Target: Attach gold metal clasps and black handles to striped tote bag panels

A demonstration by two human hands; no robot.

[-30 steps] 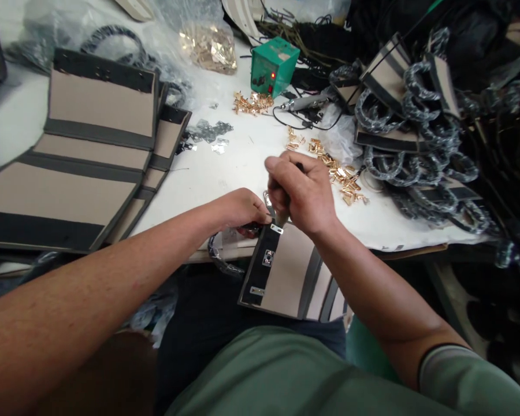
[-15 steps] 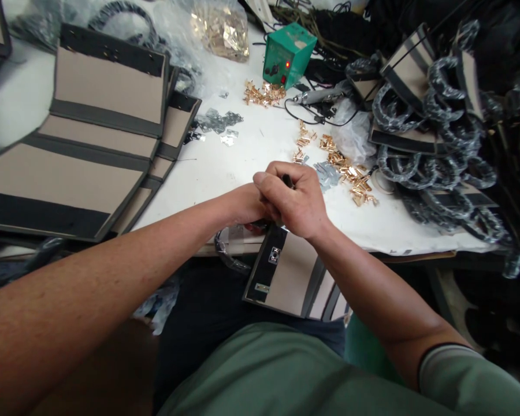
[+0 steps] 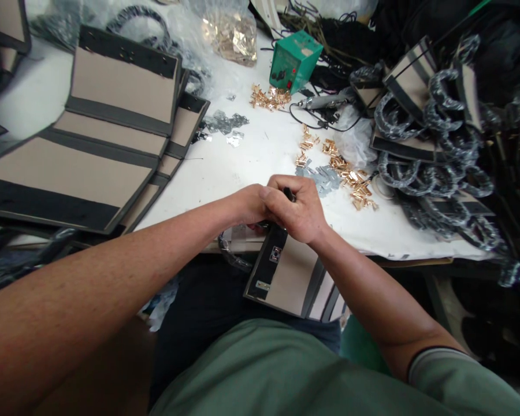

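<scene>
My right hand (image 3: 297, 207) is closed in a fist around a tool with a black handle (image 3: 289, 195); only the handle's end shows, so its kind is hidden. My left hand (image 3: 256, 206) lies against it, its fingers mostly covered by the right hand, and what they hold cannot be made out. Below both hands a beige and black bag panel (image 3: 292, 268) slants across my lap and the table's edge. Its black strip carries a square metal fitting (image 3: 275, 254) and a small metal plate (image 3: 262, 285). A plastic-wrapped handle (image 3: 231, 254) curves out at its left.
Folded bag panels (image 3: 112, 150) are stacked at left. Gold metal clips (image 3: 351, 176) and thin grey plates (image 3: 325, 179) lie scattered beyond my hands. A green control box (image 3: 297, 60) stands at the back, with a corded grey tool (image 3: 325, 101) nearby. Wrapped handles (image 3: 442, 138) pile up at right.
The view has shifted slightly, so the table things sit a little farther right and lower. My hands stay together over the panel, the right fist slightly lower in the picture.
</scene>
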